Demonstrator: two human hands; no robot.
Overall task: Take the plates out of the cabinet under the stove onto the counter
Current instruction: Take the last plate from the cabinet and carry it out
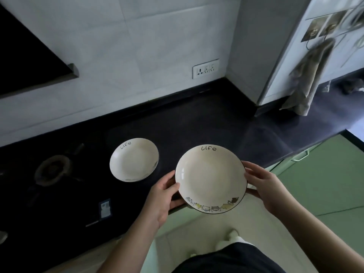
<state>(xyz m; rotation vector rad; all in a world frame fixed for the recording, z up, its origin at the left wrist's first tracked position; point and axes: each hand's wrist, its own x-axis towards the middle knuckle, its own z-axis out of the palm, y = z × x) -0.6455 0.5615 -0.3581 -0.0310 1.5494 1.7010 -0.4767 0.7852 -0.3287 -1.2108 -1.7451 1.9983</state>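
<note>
Left hand (160, 196) and right hand (264, 186) gripped round glazed held plate (210, 179) by opposite rims; matching second plate (134, 160) lay far-left on dark counter (197, 123).

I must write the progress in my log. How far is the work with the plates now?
Done: one white plate already lies on the dark counter, right of the stove burner. In hand: a second plate is held at its rim by the left hand and the right hand, above the counter's front edge. Left: setting it down. The cabinet is out of view, so any remaining plates cannot be judged.
</note>
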